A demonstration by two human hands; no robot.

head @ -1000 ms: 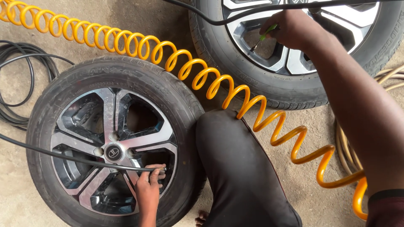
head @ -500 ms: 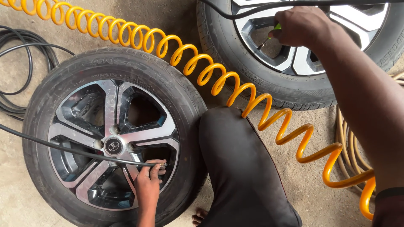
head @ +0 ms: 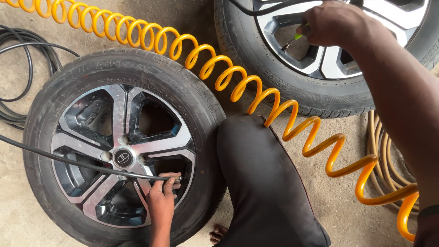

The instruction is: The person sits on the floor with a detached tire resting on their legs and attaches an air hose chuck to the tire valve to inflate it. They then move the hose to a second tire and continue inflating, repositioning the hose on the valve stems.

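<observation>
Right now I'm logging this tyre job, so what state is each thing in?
Left hand: pinching the thin black air hose's end at the near tyre's rim.
Right hand: closed on a small green-tipped tool.
Near black tyre on silver alloy wheel: lying flat.
Far tyre: lying flat, partly out of view.
Orange coiled hose: stretched between the tyres.

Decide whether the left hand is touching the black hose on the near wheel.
Touching. The head view shows the left hand with its fingers closed around the end of the black hose, over the rim of the near wheel.
</observation>
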